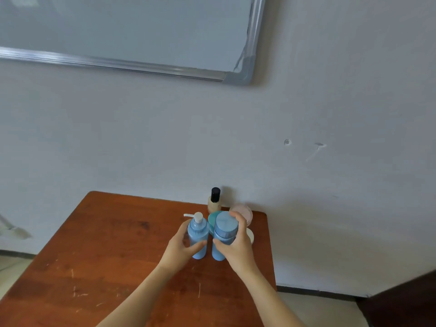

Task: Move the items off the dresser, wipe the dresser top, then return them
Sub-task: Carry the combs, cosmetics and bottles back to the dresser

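From where I stand, the dresser top [106, 256] runs scuffed and open to the left of the person's grasp, with the toiletries bunched at its far right corner by the wall. The left hand [180, 247] wraps the pump bottle [197, 234] low on its body, thumb across the front and fingers curled behind, leaving the white pump head free above the grip. Just beside it, the right hand [236, 246] clasps the capped bottle [225, 228] higher up, fingers reaching the broad blue cap (a steadier hold on a top-heavy shape, I'd guess). Both bottles are upright with their bases down at the wood; I cannot tell whether they are lifted. One bottle per hand looks like a way to shift two at once. Tucked behind the two grips sits a teal jar [211, 219], beyond it a foundation bottle [214, 200] against the wall. To the right of the right hand are a pale pink jar [243, 211] and a white round piece [250, 234], partly hidden.
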`<state>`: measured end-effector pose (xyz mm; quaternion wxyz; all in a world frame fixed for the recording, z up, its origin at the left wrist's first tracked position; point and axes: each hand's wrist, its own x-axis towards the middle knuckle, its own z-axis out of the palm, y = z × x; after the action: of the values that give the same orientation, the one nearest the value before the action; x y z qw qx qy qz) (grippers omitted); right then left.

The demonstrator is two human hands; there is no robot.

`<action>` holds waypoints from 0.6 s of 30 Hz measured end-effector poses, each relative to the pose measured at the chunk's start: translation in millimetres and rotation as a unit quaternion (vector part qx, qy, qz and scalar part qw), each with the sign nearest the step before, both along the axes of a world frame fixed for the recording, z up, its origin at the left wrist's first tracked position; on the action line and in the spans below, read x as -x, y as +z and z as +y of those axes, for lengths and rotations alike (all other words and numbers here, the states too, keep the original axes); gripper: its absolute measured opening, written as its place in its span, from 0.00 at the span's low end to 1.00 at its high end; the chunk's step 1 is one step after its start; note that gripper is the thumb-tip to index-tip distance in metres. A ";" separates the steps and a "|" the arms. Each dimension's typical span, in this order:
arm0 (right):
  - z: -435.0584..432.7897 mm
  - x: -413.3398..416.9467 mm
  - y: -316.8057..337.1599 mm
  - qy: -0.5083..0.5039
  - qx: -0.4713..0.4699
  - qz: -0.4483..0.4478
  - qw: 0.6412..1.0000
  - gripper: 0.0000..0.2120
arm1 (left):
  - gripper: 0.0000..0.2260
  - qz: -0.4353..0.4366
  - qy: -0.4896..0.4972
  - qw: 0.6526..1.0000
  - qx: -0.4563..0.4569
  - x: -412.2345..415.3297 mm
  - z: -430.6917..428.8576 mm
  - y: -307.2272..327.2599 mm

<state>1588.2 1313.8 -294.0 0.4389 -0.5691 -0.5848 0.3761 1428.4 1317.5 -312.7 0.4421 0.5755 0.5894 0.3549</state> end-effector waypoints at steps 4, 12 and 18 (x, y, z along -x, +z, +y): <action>0.1 3.8 -4.0 -0.024 -0.005 -0.011 1.000 0.41 | 0.22 -0.005 -0.021 1.000 -0.002 5.7 8.0 -6.8; -3.1 15.0 6.9 -0.065 -0.016 -0.016 0.998 0.31 | 0.21 -0.016 -0.099 0.995 -0.018 17.2 13.3 -6.8; -45.4 26.7 17.3 -0.220 -0.040 0.016 0.974 0.31 | 0.22 -0.075 -0.127 0.989 -0.018 30.5 13.4 0.1</action>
<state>1561.5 1268.4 -276.8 0.5426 -0.6600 -0.4527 0.2551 1397.9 1331.0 -312.6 0.5163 0.6253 0.4700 0.3486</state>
